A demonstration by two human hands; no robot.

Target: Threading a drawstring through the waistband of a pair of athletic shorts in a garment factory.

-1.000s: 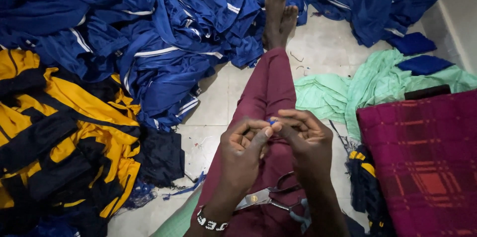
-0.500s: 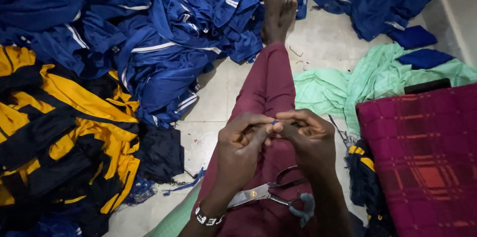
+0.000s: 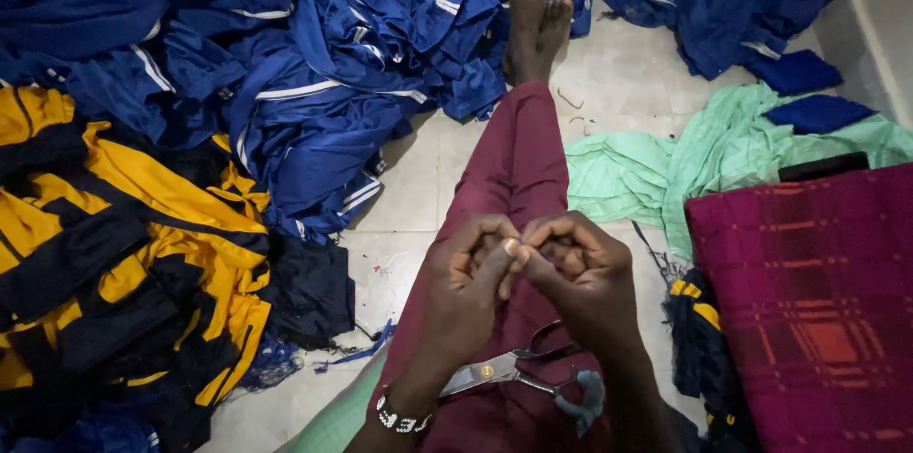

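Note:
My left hand [image 3: 464, 296] and my right hand [image 3: 582, 274] meet above my lap, thumbs and forefingers pinched tip to tip. Whatever is between the fingertips is too small to make out. A beaded bracelet [image 3: 399, 418] circles my left wrist. Steel scissors [image 3: 509, 370] with dark handles lie on my maroon trouser leg [image 3: 518, 163], just under both hands. A grey scrap of cloth [image 3: 582, 394] hangs by the scissor handles. My legs stretch forward along the tiled floor [image 3: 409, 187], bare feet [image 3: 534, 11] crossed at the far end.
A large heap of blue garments with white stripes [image 3: 314, 54] fills the top and left. Yellow and navy garments [image 3: 114, 244] are piled at the left. Mint green cloth [image 3: 704, 154] and a maroon checked cloth [image 3: 808, 310] lie at the right, beside a white wall [image 3: 884, 25].
A tiny blue bit showed between the fingertips a second ago; now the fingers cover it. Both hands have stayed pinched together over the lap, shifting only slightly.

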